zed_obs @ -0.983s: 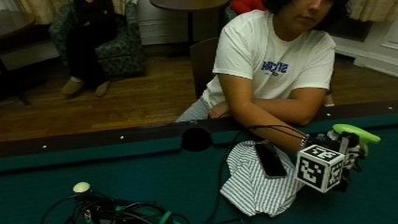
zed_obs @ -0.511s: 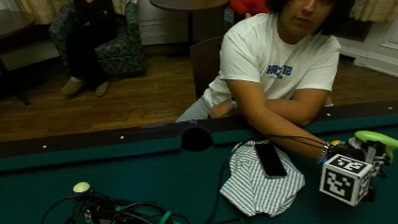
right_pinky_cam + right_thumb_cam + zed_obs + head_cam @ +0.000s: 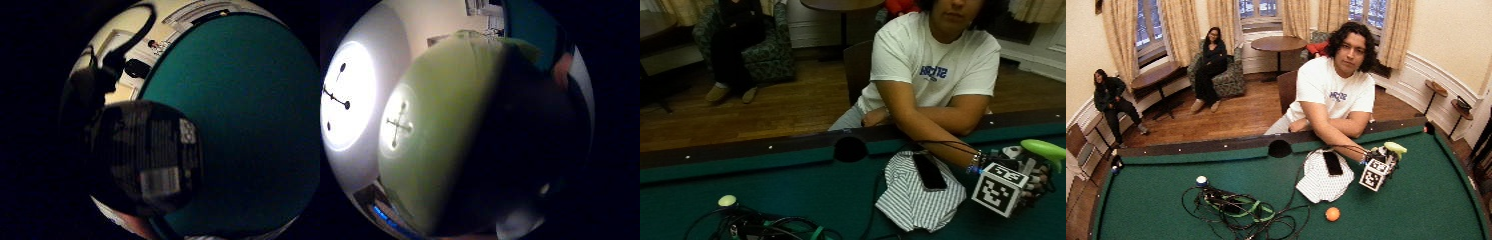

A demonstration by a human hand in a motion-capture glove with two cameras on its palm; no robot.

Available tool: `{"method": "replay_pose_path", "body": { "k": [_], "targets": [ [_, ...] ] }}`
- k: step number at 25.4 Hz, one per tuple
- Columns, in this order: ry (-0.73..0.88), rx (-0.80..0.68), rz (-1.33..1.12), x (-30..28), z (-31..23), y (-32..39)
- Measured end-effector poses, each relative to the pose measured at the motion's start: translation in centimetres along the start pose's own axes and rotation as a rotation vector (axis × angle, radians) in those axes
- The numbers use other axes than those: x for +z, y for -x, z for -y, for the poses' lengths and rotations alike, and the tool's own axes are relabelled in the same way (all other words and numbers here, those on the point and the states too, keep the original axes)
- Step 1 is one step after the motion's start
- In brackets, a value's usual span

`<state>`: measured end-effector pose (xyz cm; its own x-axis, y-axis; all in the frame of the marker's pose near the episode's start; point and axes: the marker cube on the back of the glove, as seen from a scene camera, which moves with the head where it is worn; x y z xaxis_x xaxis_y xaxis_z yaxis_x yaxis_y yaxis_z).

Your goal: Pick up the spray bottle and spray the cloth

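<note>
Step in hand, as I judged it: spray bottle lifted, nozzle to be brought round onto the cloth before any squeeze. Done well, I would have turned my wrist until the green head faced the cloth on my side, kept the bottle upright, and aimed at bare striped fabric rather than the phone lying on it. Inventory, left to right across the worktop (image 3: 793, 185). One white ball (image 3: 726, 200), near the left end. One tangle of dark and green cables (image 3: 766, 227), just beside that ball. One corner-less side pocket (image 3: 850, 149), set in the rail. One striped cloth (image 3: 916, 197), crumpled flat on the green felt, near my hand. One black phone (image 3: 930, 171), resting on the cloth's upper part. One orange ball (image 3: 1332, 214), on the felt in front of the cloth, seen in the wide outside view only. One spray bottle (image 3: 1043, 150), green-headed, held off the felt at the right, beside the cloth and apart from it. One gloved right hand (image 3: 1033, 182), mine: my fingers (image 3: 1038, 179) were curled round the bottle's neck and body; the dark labelled body filled the little-finger palm view, the green head the thumb view. One bare forearm, folded on the rail, idle.
</note>
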<state>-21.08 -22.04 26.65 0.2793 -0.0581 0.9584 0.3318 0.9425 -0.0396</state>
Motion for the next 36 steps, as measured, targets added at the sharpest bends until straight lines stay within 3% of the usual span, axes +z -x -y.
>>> {"method": "replay_pose_path", "body": {
  "k": [10, 25, 30, 36],
  "targets": [
    [0.032, 0.093, -0.343, -5.5, -8.7, 0.2],
    [0.006, 0.082, -0.928, -14.8, -27.8, 9.8],
    [0.016, 0.066, -0.952, -18.4, -32.0, 11.1],
    [-0.03, -0.027, -0.916, -21.0, -33.3, 12.4]
  ]
}}
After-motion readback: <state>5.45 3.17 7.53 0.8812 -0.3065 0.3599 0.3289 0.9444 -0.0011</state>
